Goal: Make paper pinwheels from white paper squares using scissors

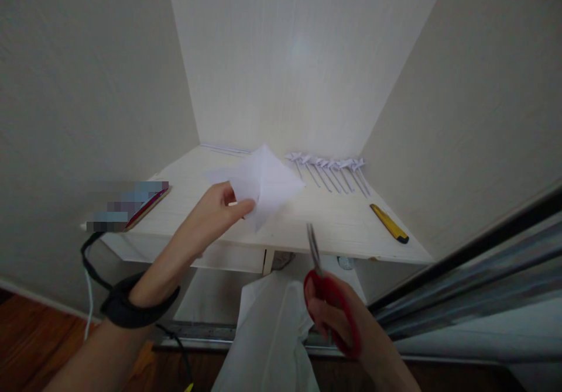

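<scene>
My left hand [219,207] pinches a folded white paper [263,184] and holds it up over the pale wooden table [333,228]. My right hand [336,316], lower and nearer to me, grips red-handled scissors [322,275]. Their blades are together and point up toward the paper, a short gap below it. A black band wraps my left wrist.
A row of several small white paper pinwheels on sticks [329,169] lies at the back of the table. A yellow utility knife [389,223] lies at the right edge. A dark flat object [147,207] sits on the left corner. White plastic [270,333] hangs below.
</scene>
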Action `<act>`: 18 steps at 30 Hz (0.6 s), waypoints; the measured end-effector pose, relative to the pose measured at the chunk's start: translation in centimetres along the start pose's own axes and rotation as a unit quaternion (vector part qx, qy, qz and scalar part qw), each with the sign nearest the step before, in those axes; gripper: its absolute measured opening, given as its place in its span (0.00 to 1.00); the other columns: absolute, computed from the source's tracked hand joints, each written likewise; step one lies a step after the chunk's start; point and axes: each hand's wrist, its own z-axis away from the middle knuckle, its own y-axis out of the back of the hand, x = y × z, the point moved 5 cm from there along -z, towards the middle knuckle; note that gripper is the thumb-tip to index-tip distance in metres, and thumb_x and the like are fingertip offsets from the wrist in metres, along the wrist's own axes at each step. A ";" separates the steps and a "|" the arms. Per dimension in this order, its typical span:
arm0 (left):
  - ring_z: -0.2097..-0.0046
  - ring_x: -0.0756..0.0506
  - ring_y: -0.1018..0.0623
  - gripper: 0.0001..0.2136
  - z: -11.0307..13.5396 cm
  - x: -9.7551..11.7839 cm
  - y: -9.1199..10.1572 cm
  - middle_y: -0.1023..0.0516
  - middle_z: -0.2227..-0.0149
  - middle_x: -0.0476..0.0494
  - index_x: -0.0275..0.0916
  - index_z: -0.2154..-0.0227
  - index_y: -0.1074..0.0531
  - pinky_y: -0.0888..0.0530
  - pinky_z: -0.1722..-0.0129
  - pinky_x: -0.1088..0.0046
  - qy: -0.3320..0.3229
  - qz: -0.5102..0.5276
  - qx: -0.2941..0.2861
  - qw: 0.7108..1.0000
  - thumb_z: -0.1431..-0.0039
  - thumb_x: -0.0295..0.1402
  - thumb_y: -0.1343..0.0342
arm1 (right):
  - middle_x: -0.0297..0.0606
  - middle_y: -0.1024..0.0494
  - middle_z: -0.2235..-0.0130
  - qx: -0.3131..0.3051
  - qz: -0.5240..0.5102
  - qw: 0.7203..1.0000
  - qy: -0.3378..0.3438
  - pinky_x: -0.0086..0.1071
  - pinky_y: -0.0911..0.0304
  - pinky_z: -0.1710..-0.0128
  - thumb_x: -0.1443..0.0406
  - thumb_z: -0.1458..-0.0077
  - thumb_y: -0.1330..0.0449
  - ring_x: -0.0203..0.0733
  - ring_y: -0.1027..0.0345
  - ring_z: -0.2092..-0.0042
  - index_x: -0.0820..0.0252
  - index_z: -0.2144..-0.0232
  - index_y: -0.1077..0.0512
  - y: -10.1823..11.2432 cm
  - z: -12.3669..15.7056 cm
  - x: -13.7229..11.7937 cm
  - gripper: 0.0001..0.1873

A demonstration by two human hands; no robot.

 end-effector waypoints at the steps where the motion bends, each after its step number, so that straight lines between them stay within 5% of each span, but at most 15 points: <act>1: 0.72 0.47 0.28 0.05 -0.3 -0.2 -0.3 0.26 0.74 0.49 0.37 0.77 0.29 0.33 0.74 0.75 -0.016 0.015 -0.029 0.999 0.58 0.33 0.44 | 0.23 0.39 0.80 0.027 -0.009 0.999 0.027 0.23 0.51 0.83 0.50 0.57 0.35 0.26 0.47 0.82 0.58 0.74 0.40 0.8 -0.2 -0.7 0.23; 7: 0.69 0.46 0.27 0.10 -0.6 -2.0 -1.9 0.25 0.71 0.49 0.37 0.67 0.28 0.30 0.69 0.72 -0.049 0.033 -0.103 0.993 0.55 0.31 0.43 | 0.38 0.24 0.65 0.206 -0.001 0.964 0.167 0.28 0.39 0.77 0.56 0.56 0.34 0.32 0.36 0.75 0.58 0.69 0.36 3.4 -1.2 -5.2 0.18; 11: 0.63 0.44 0.25 0.15 -0.2 -1.8 -2.5 0.24 0.65 0.46 0.37 0.60 0.30 0.29 0.64 0.69 -0.054 0.054 -0.127 0.989 0.53 0.31 0.42 | 0.39 0.23 0.62 0.217 0.019 0.958 0.187 0.29 0.37 0.73 0.59 0.57 0.32 0.37 0.31 0.67 0.57 0.69 0.35 2.2 -2.0 -6.3 0.18; 18: 0.71 0.50 0.28 0.08 0.8 -1.3 -3.2 0.28 0.73 0.53 0.38 0.67 0.32 0.34 0.72 0.77 -0.008 0.147 -0.162 0.976 0.48 0.35 0.42 | 0.27 0.30 0.73 0.243 -0.004 0.952 0.188 0.26 0.41 0.75 0.62 0.56 0.32 0.31 0.38 0.74 0.57 0.72 0.37 1.1 -2.4 -6.4 0.16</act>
